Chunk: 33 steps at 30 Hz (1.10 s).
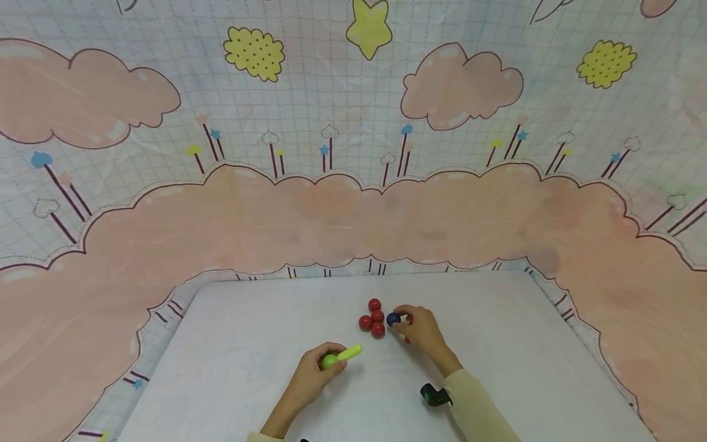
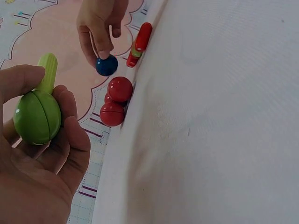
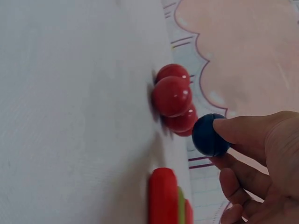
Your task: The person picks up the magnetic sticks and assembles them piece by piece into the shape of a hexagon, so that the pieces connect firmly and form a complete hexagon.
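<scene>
My left hand (image 1: 310, 376) grips a green ball (image 2: 37, 117) with a yellow-green stick (image 1: 350, 352) that juts out past the thumb. Whether ball and stick are joined cannot be seen. Between thumb and fingers, my right hand (image 1: 424, 330) pinches a dark blue ball (image 3: 210, 135). It is held just right of several glossy red balls (image 1: 378, 330), which lie clustered on the white table. Red stick-like pieces (image 3: 163, 196) with a green part (image 2: 136, 51) between them lie near the right hand, partly hidden beneath it in the head view.
The white tabletop (image 1: 248, 325) spreads around both hands. Behind it and along its sides hangs a cloth (image 1: 331, 221) printed with clouds and stars. A black device (image 1: 434, 396) sits at the right sleeve's cuff (image 1: 458, 383).
</scene>
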Each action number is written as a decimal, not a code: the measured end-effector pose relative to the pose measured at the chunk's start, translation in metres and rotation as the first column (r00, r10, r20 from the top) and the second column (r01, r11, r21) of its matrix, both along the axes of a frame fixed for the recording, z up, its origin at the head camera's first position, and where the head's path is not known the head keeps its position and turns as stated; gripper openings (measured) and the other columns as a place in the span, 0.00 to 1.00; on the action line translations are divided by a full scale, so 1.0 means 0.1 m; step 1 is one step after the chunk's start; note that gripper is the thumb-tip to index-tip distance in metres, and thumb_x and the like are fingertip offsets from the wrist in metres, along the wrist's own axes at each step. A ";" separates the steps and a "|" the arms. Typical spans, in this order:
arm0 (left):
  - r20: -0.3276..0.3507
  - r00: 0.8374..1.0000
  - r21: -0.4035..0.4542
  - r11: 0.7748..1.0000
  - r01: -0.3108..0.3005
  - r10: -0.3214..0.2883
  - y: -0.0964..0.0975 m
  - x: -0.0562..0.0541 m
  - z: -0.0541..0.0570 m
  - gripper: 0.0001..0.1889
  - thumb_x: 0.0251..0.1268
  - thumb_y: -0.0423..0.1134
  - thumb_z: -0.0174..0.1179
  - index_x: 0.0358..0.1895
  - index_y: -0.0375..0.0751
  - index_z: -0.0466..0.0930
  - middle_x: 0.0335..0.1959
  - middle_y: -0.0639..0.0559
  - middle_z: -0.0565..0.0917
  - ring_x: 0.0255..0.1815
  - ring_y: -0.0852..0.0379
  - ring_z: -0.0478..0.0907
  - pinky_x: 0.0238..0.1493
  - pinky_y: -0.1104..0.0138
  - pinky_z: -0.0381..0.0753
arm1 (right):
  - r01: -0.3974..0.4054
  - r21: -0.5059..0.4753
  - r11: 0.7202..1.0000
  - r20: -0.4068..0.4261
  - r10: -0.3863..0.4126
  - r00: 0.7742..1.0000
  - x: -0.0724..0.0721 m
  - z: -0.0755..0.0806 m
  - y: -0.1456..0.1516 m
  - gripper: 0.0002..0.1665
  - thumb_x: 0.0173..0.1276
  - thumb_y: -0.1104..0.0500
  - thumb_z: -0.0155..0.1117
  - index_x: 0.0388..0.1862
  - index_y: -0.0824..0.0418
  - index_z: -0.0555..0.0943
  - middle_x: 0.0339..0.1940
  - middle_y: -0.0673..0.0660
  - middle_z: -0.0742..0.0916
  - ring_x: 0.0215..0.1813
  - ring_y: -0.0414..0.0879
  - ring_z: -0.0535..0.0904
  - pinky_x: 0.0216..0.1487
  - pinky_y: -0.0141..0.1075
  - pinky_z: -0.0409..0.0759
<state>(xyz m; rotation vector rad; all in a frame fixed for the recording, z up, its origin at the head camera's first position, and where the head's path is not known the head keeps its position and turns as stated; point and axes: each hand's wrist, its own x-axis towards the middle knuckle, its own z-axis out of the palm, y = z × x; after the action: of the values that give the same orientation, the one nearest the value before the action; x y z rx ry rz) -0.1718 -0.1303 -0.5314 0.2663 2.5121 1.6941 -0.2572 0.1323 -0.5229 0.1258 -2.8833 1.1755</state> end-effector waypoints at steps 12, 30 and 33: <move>-0.013 1.000 -0.009 1.000 0.013 -0.013 0.00 0.00 0.05 0.16 0.64 0.44 0.65 0.52 0.44 0.81 0.44 0.50 0.82 0.40 0.59 0.73 0.40 0.72 0.73 | -0.037 0.009 0.999 -0.085 0.037 0.996 0.25 0.28 0.01 0.20 0.61 0.56 0.73 0.53 0.53 0.84 0.48 0.59 0.86 0.50 0.54 0.78 0.47 0.44 0.80; -0.016 1.000 -0.009 1.000 0.006 -0.006 0.00 -0.01 0.06 0.15 0.65 0.44 0.64 0.52 0.44 0.81 0.45 0.49 0.82 0.41 0.58 0.73 0.41 0.73 0.73 | -0.152 -0.056 0.987 -0.222 0.136 0.966 0.63 0.47 -0.14 0.19 0.57 0.59 0.76 0.49 0.52 0.85 0.44 0.50 0.87 0.49 0.51 0.79 0.45 0.41 0.80; -0.017 1.000 -0.013 1.000 0.003 -0.003 0.00 -0.01 0.06 0.15 0.65 0.44 0.64 0.52 0.44 0.81 0.45 0.49 0.82 0.41 0.58 0.72 0.41 0.72 0.73 | -0.180 -0.052 0.982 -0.230 0.164 0.959 0.66 0.46 -0.17 0.19 0.56 0.59 0.76 0.49 0.52 0.85 0.45 0.50 0.87 0.48 0.48 0.79 0.47 0.40 0.80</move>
<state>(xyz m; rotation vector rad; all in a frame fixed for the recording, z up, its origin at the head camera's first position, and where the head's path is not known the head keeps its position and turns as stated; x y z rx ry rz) -0.1733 -0.1304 -0.5259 0.2846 2.5329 1.6808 -0.1907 0.1150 -0.4768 0.4845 -2.6718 1.2014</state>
